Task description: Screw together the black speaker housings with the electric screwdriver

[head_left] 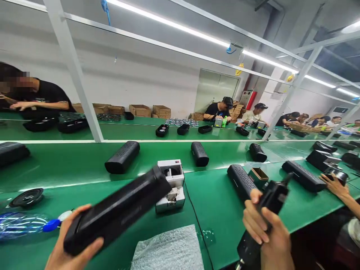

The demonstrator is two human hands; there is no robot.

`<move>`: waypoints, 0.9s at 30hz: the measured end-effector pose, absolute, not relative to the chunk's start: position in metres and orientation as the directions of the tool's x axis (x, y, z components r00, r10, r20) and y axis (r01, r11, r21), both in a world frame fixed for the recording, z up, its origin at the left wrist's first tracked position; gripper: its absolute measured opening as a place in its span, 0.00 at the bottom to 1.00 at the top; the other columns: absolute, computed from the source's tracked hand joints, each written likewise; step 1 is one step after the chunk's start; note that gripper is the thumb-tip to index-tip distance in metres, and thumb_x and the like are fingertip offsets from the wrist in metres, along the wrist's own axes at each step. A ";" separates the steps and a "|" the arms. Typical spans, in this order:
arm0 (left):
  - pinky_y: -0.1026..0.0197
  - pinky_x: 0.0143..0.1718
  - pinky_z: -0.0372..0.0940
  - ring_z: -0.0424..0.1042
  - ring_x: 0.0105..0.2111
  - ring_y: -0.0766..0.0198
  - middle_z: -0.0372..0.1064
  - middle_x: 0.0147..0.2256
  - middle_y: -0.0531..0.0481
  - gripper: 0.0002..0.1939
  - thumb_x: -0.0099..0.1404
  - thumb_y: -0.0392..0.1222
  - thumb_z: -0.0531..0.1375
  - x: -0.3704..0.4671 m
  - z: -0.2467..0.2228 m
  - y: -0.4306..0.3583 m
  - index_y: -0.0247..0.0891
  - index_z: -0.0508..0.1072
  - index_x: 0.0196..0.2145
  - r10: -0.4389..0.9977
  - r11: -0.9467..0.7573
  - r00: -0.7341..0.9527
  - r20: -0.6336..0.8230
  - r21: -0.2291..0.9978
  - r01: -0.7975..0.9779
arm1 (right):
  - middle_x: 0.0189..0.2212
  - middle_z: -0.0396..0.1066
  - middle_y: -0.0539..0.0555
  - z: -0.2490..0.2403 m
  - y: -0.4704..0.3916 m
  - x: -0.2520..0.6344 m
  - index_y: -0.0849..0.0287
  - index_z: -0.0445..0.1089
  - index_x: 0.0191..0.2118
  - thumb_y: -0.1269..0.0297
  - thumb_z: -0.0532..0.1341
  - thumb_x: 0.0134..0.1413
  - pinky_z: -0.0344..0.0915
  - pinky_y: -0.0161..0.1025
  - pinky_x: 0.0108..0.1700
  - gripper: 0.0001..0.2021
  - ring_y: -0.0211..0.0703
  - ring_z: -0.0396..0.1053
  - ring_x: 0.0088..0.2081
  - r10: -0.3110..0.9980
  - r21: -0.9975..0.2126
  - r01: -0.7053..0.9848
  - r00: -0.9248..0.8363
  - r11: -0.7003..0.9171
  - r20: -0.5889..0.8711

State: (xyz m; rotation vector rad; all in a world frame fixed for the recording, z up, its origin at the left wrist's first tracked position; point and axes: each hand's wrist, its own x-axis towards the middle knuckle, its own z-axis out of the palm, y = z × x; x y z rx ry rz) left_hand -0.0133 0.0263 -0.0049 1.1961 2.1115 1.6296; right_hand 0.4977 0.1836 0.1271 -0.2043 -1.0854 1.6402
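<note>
My left hand grips one end of a long black speaker housing, which is tilted up to the right over the green bench. On the right, my right hand is wrapped round a black handheld power tool, its metal tip pointing down near the bench's front edge. Behind the far end of the housing stands a small white machine with a cable. A sheet of bubble wrap lies between my hands.
A clear bottle and a round speaker driver lie at the left. Black housings and a small open box stand behind my right hand. A co-worker's hand is at the far right; more people sit across the line.
</note>
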 end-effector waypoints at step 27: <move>0.34 0.67 0.76 0.79 0.64 0.42 0.77 0.66 0.39 0.22 0.82 0.52 0.71 0.078 0.176 0.444 0.38 0.79 0.64 0.943 0.222 -0.324 0.077 0.580 0.784 | 0.20 0.53 0.36 -0.124 0.223 0.479 0.52 0.74 0.44 0.44 0.85 0.55 0.51 0.29 0.23 0.27 0.27 0.36 0.19 0.890 -0.487 -0.758 -0.443 -0.435 -0.106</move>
